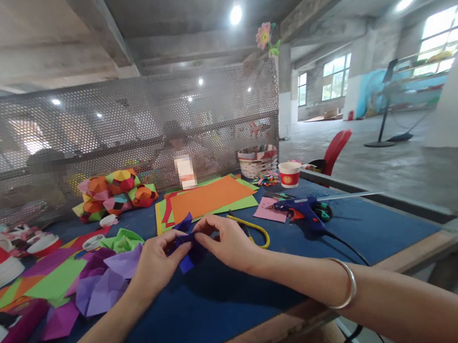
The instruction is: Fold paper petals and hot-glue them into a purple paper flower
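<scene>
A dark blue piece of folded paper [187, 262] is held above the blue tabletop between my two hands. My left hand [165, 259] pinches its left side between thumb and fingers. On the other side, my right hand [224, 241] grips it the same way, the fingertips of both hands close together. Behind my right hand lie yellow-handled scissors [260, 232], partly covered by it. Left of my left hand are folded purple papers [103, 285] and a crumpled-looking green folded paper [122, 240].
Stacked coloured sheets [211, 197] lie behind my hands. A blue glue gun [308, 211] with its cord rests at right, near a paper cup [290, 174] and woven basket [258, 162]. Folded paper balls [115, 191] sit back left. A perforated metal panel [210, 102] stands behind the table [231, 303].
</scene>
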`<act>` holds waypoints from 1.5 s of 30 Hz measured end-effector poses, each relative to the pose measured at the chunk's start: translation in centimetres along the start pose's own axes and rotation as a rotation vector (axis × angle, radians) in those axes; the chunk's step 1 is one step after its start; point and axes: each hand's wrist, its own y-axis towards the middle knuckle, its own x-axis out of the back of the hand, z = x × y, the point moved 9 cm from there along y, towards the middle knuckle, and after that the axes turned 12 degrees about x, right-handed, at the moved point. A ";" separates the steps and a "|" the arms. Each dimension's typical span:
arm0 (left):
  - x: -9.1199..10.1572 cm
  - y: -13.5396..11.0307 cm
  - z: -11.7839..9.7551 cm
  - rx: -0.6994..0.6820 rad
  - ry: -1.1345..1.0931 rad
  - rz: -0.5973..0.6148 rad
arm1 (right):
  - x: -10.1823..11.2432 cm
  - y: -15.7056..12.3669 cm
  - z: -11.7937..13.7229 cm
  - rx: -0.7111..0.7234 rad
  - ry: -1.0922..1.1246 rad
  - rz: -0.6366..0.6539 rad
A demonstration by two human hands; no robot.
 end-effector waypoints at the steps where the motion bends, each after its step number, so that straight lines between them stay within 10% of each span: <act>1: 0.0 0.0 -0.1 -0.013 0.010 -0.002 | 0.0 0.0 -0.1 -0.008 -0.003 0.000; 13: 0.2 -0.5 -1.4 -0.095 0.049 -0.041 | 0.2 0.0 0.7 0.075 -0.079 0.002; 23: 0.2 -0.5 -1.2 -0.022 0.003 0.021 | 0.1 -0.5 3.7 0.428 -0.182 0.066; 32: 0.6 -1.1 -1.9 -0.150 0.116 -0.059 | -1.2 0.0 -1.0 -0.181 0.442 0.112; 45: 0.6 -1.6 -2.5 -0.222 0.179 -0.089 | -1.4 -0.1 -1.4 -0.196 0.333 0.162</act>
